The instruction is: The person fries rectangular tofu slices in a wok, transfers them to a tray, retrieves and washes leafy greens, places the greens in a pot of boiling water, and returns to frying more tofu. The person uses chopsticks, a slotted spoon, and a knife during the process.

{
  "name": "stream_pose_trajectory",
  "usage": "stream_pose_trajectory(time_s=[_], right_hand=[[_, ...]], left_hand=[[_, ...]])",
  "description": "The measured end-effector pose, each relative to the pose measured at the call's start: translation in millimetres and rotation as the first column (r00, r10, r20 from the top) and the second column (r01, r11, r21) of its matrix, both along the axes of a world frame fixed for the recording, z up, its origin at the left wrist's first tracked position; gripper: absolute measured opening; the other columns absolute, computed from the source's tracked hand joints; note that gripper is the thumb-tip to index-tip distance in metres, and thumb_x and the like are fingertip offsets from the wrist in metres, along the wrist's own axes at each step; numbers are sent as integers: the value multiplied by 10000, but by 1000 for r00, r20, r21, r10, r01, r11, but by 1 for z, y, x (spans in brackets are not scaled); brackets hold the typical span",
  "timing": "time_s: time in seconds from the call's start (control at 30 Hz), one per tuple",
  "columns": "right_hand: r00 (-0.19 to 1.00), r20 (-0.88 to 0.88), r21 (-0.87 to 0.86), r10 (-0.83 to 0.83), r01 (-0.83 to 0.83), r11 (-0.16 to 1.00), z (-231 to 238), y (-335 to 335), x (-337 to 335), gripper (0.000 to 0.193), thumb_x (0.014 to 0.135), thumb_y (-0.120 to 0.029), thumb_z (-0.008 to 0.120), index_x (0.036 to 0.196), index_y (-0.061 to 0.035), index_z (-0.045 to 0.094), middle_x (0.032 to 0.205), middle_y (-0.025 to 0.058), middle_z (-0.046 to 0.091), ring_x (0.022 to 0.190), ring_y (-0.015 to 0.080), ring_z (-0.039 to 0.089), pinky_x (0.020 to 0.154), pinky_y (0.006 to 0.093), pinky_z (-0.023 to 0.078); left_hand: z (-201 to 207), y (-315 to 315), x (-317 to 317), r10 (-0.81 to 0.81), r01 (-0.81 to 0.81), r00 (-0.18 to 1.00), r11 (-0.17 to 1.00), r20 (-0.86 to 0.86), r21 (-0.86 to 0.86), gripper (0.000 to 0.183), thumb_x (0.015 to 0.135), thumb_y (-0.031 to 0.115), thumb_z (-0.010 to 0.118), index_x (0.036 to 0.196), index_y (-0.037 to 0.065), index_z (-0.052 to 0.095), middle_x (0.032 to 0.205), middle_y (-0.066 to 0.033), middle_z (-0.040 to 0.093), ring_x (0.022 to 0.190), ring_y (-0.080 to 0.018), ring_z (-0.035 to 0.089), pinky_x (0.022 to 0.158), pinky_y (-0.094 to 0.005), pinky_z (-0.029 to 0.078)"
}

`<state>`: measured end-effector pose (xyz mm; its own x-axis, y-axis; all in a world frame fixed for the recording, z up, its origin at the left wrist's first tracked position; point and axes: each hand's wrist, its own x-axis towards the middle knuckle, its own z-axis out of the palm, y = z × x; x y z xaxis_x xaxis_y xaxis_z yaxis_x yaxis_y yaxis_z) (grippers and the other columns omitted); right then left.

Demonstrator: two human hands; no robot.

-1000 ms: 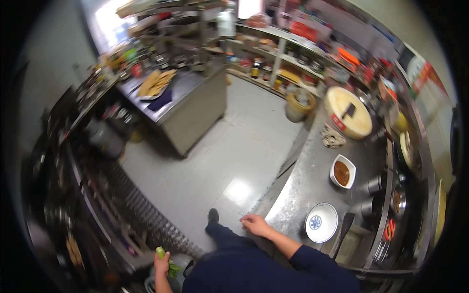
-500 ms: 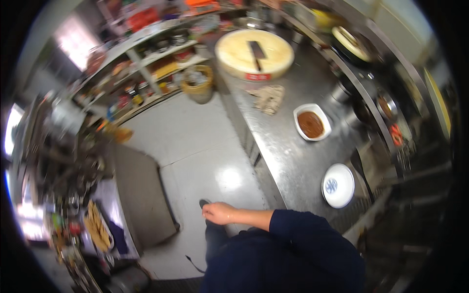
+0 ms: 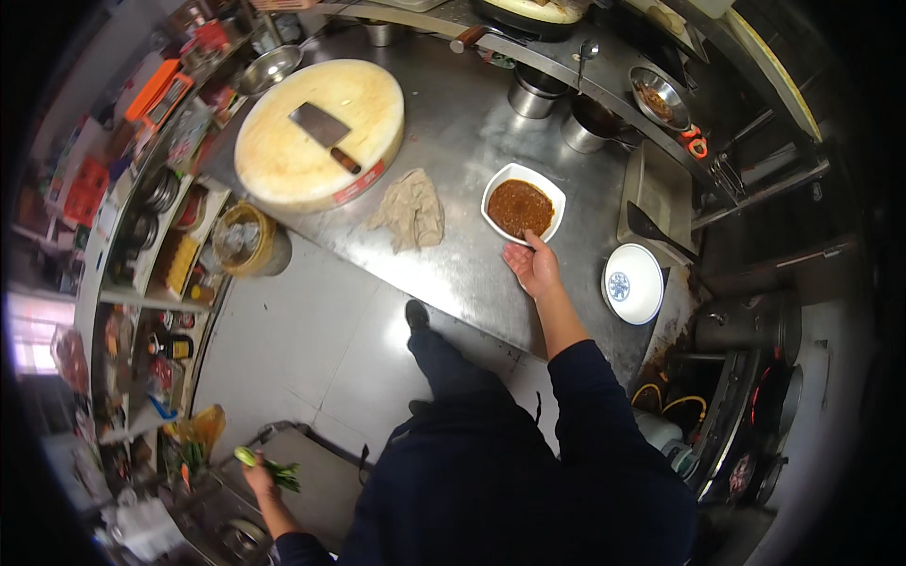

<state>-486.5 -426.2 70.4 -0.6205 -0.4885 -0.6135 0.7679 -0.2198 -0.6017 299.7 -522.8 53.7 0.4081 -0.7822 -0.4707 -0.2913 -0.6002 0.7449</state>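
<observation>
In my left hand (image 3: 257,476), low at the left, a small bunch of leafy greens (image 3: 280,474) is held, its pale stem end poking out past the fingers. My right hand (image 3: 536,267) is at the near rim of a white squarish bowl (image 3: 559,203) on the steel counter. Its thumb overlaps the rim, while the other fingers are stretched out beside the bowl, palm up. Thick brown sauce (image 3: 519,206) fills this bowl. To its right stands a white round bowl (image 3: 644,292) with a blue pattern. A crumpled beige cloth (image 3: 412,212) lies to the left.
A cleaver (image 3: 323,130) rests on a thick round chopping board (image 3: 260,141). Metal pots (image 3: 533,94) stand under the shelf edge. A rectangular metal pan (image 3: 651,170) with a dark-handled tool is at the right. A bin (image 3: 269,253) stands by the counter.
The view has swung toward the counter. My right hand has gone from over the floor to the sauce bowl's rim. My left hand has come into view with the greens.
</observation>
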Motion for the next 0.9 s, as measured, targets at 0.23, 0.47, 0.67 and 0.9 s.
stream_pose_trajectory(time_s=[0.23,0.47,0.67,0.9], right_hand=[[990,-87,-50,-109,105,993,-14,-66,-34,271,955,-10,502,1219,41,473,1025,160,632,952,275,658,915,437,572],[978,100,-110,-183,193,975,12,-144,-56,206,968,-69,541,1137,49,557,1023,167,664,977,280,673,921,423,572],[-111,-803,584,585,49,811,56,-278,58,380,896,-253,704,1182,-19,616,1015,142,657,930,297,647,827,402,517],[-116,-591,805,799,-16,593,98,-378,109,403,942,-195,508,1309,-34,544,1185,213,582,1052,405,594,908,455,495]], left_hand=[[35,-142,-152,-282,281,959,959,38,25,292,907,195,705,1113,67,542,876,21,525,780,-127,498,682,-305,439],[65,-206,-256,-465,468,878,884,115,-4,292,874,124,709,1110,22,570,916,-20,577,797,-140,512,716,-306,453],[113,-334,-366,-703,847,526,484,479,-219,369,848,167,734,1155,35,577,962,-175,651,879,-296,648,774,-397,513],[137,-439,-499,-795,990,91,10,600,-138,479,818,167,743,1243,38,565,1134,-212,622,1028,-406,615,850,-467,511]])
